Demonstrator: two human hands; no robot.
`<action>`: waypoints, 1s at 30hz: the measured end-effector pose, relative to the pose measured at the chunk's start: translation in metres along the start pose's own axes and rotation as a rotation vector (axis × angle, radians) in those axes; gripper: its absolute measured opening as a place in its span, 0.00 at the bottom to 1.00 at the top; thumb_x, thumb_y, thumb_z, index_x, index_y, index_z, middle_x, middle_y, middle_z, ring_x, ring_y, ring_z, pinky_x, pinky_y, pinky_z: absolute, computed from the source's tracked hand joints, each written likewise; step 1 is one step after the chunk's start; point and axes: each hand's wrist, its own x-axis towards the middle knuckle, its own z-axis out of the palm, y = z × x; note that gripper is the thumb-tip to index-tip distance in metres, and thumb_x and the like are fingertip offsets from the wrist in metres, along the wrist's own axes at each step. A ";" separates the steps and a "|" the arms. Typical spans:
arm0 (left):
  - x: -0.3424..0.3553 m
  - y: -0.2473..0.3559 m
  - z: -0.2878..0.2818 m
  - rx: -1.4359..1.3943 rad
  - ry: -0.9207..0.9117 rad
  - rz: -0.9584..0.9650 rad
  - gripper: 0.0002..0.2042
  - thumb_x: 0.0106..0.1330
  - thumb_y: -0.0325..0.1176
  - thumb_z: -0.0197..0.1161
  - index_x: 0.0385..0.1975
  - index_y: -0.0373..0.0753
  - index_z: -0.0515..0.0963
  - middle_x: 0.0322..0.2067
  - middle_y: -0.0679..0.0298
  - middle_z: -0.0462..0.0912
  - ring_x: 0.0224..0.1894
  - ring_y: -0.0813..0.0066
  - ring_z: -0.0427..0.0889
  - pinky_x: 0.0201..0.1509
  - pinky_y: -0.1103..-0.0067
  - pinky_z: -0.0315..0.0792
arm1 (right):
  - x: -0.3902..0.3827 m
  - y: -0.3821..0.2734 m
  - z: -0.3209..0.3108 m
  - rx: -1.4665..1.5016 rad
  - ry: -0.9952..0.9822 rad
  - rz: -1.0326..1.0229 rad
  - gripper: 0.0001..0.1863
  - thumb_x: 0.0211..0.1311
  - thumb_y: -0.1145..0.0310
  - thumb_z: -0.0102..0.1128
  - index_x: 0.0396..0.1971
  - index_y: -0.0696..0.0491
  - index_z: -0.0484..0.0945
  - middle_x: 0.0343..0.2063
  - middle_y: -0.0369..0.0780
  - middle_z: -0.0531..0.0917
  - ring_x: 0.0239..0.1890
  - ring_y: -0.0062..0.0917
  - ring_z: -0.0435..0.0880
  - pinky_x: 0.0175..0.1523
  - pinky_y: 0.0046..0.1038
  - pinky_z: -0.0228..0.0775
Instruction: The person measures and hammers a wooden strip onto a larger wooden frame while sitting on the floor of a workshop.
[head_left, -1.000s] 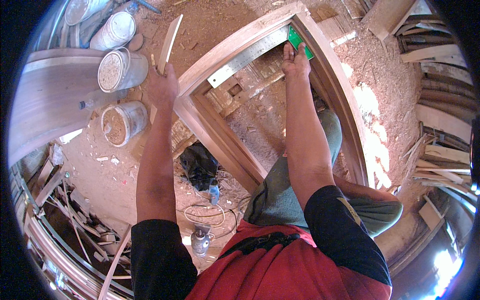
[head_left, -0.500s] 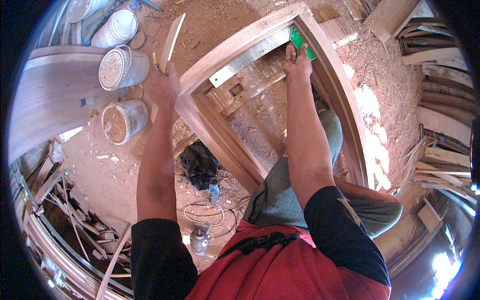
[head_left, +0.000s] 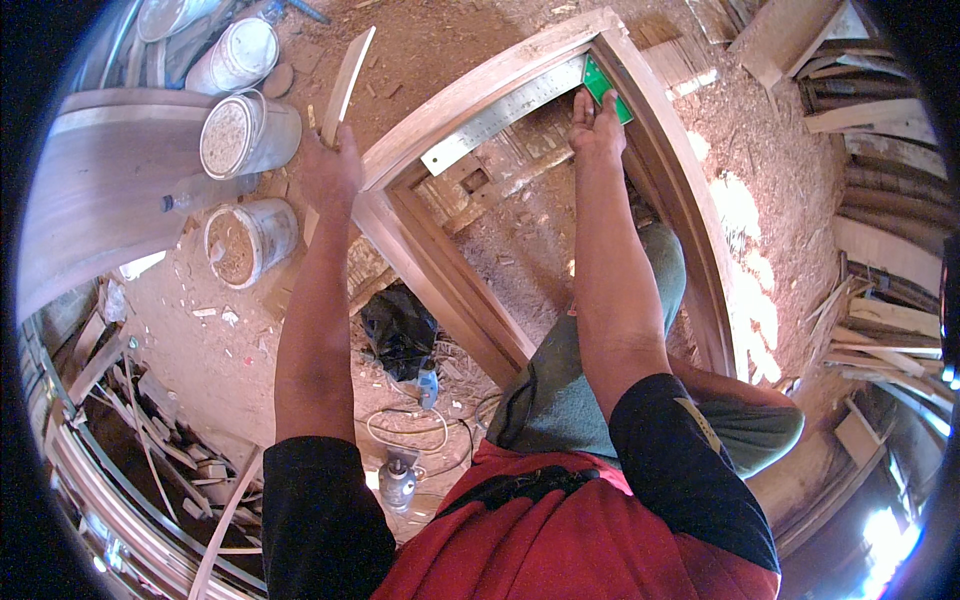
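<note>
A wooden frame (head_left: 480, 68) lies in front of me, its far and right rails bowed in the wide view. Against the inside of its far right corner rests a try square with a steel blade (head_left: 505, 112) and a green stock (head_left: 606, 90). My right hand (head_left: 598, 128) has its thumb and fingers closed about the stock, while the blade runs along the inner face of the far rail. Beside the frame's left corner, my left hand (head_left: 332, 172) is wrapped round a thin wooden strip (head_left: 350, 78) that sticks out beyond it; its fingertips are partly hidden.
White buckets (head_left: 250, 135) and a plastic bottle (head_left: 205, 193) stand left. A black bag (head_left: 398, 330) and a corded power tool (head_left: 398, 483) lie near my left forearm. Stacked timber (head_left: 895, 190) lines the right side; offcuts (head_left: 170, 440) pile up lower left. Wood shavings cover the floor.
</note>
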 end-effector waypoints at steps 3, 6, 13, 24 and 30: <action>-0.002 0.002 -0.002 0.015 -0.015 -0.004 0.30 0.65 0.57 0.58 0.56 0.38 0.74 0.45 0.43 0.84 0.49 0.41 0.83 0.54 0.54 0.74 | -0.006 0.000 0.003 -0.008 0.020 -0.011 0.17 0.66 0.70 0.66 0.49 0.57 0.71 0.39 0.46 0.84 0.33 0.37 0.87 0.40 0.36 0.88; 0.000 -0.001 -0.001 0.048 0.006 -0.014 0.31 0.65 0.57 0.57 0.58 0.38 0.73 0.46 0.43 0.84 0.50 0.41 0.82 0.56 0.54 0.74 | -0.012 0.002 0.006 -0.019 0.037 -0.001 0.16 0.66 0.70 0.66 0.49 0.57 0.72 0.39 0.46 0.84 0.33 0.37 0.87 0.40 0.36 0.89; -0.001 -0.003 0.004 -0.008 0.057 0.004 0.31 0.65 0.57 0.58 0.57 0.37 0.75 0.47 0.44 0.83 0.51 0.42 0.82 0.56 0.55 0.73 | -0.002 0.003 0.001 -0.065 0.005 -0.045 0.15 0.68 0.64 0.64 0.46 0.58 0.76 0.39 0.45 0.83 0.39 0.36 0.86 0.45 0.34 0.88; 0.000 -0.001 0.005 -0.003 0.057 0.028 0.27 0.64 0.55 0.59 0.52 0.37 0.75 0.44 0.45 0.84 0.48 0.42 0.83 0.53 0.53 0.74 | -0.002 0.003 0.002 -0.069 0.006 -0.051 0.14 0.69 0.64 0.63 0.46 0.58 0.75 0.38 0.45 0.84 0.39 0.35 0.87 0.47 0.34 0.88; 0.003 -0.006 0.005 -0.009 0.022 0.008 0.28 0.65 0.55 0.59 0.54 0.38 0.74 0.45 0.44 0.83 0.49 0.42 0.83 0.53 0.53 0.73 | -0.005 0.004 0.003 -0.093 0.002 -0.052 0.14 0.70 0.64 0.62 0.47 0.58 0.75 0.38 0.45 0.84 0.38 0.34 0.87 0.47 0.33 0.87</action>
